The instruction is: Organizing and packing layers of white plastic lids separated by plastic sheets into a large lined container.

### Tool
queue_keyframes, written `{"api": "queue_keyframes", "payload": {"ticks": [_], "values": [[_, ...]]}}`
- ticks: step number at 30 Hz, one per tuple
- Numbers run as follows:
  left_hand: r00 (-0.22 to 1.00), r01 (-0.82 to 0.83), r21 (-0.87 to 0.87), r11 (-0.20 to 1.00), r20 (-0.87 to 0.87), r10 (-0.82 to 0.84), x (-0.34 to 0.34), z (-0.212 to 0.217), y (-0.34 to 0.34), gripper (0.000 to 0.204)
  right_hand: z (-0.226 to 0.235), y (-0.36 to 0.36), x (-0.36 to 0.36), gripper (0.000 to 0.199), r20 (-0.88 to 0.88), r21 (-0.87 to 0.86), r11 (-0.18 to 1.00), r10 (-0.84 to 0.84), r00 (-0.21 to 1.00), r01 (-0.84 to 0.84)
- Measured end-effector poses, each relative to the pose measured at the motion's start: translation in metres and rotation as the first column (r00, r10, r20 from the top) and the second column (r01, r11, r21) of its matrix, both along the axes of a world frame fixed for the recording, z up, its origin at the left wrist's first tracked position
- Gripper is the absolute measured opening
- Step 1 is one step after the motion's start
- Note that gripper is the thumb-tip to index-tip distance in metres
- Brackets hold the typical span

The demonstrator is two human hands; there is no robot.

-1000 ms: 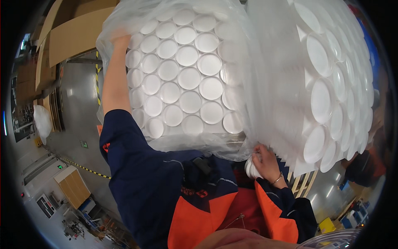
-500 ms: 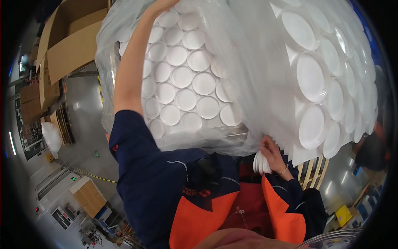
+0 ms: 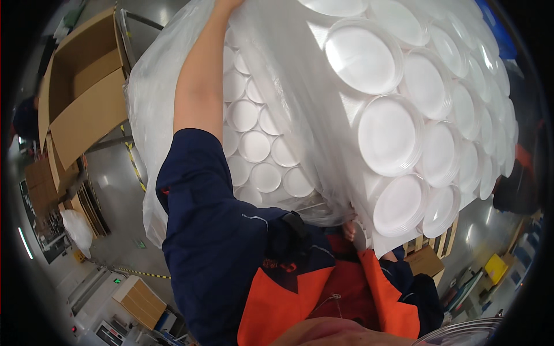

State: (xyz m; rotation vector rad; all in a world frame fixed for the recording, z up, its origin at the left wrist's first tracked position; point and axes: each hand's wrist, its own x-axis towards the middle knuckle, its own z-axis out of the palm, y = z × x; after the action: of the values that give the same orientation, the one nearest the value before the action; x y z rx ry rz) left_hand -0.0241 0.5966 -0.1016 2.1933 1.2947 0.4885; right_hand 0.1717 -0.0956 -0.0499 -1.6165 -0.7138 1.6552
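Observation:
A big clear plastic bag [image 3: 173, 86] packed with stacks of round white disposable plates [image 3: 392, 135] fills the upper middle and right, pressed close to my chest. My left arm runs up its side. My left hand [image 3: 229, 4] is at the very top edge against the bag, with its fingers cut off by the frame. Only a few fingers of my right hand [image 3: 348, 230] show, pressed under the bag's lower edge; the rest is hidden behind the plates. I wear a dark blue jacket with orange panels.
An open cardboard box [image 3: 81, 92] stands at the upper left, with flattened cartons [image 3: 52, 190] and a white sack [image 3: 75, 228] below it. Yellow-black tape marks the grey floor. A wooden pallet [image 3: 438, 242] and small boxes lie at the lower right.
The bag of plates has come closer and higher. My left arm has stretched further up its side, while my right hand has slid further under the bottom edge.

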Motion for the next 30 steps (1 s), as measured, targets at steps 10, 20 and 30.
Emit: {"api": "queue_keyframes", "payload": {"ticks": [10, 20, 30], "values": [[0.99, 0.107, 0.057, 0.993, 0.08, -0.112, -0.072, 0.051, -0.106, 0.091, 0.019, -0.012, -0.006, 0.029, -0.098, -0.036, 0.999, -0.016, 0.995, 0.013], [0.61, -0.566, 0.327, 0.757, -0.452, 0.651, -0.254, 0.153, -0.073, 0.084, 0.05, 0.029, -0.03, 0.033, -0.204, 0.117, 0.96, 0.275, 0.939, -0.256], [0.754, -0.584, -0.203, 0.786, 0.223, 0.618, -0.141, 0.024, -0.184, 0.126, 0.054, 0.018, -0.034, 0.026, -0.239, 0.115, 0.968, 0.244, 0.94, -0.222]]}}
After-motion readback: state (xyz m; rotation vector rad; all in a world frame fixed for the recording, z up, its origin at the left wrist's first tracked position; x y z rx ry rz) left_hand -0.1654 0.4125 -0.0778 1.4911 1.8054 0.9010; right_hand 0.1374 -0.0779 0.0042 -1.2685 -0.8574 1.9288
